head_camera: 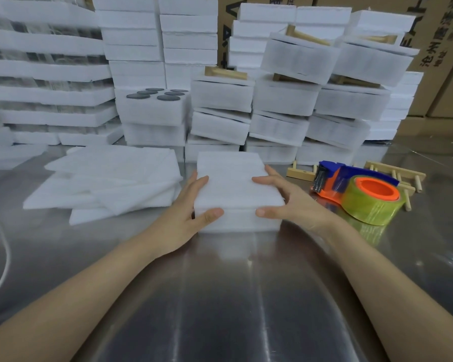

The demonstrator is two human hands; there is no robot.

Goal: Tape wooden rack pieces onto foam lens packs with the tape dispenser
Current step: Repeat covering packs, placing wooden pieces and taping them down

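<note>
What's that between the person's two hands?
A white rectangular foam pack; the left hand and right hand hold its sides. Head view.

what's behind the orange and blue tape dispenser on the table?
Pale wooden rack pieces with pegs lie flat on the steel table behind the orange and blue tape dispenser. It covers their middle parts, so their count is unclear.

White foam, bright tape
Centre foam pack (236,184) plain white; tape dispenser (335,177) at right orange and blue, its tape roll (369,208) yellow-green; wooden rack pieces (298,174) pale tan; surface (220,296) streaked silver-grey.
</note>
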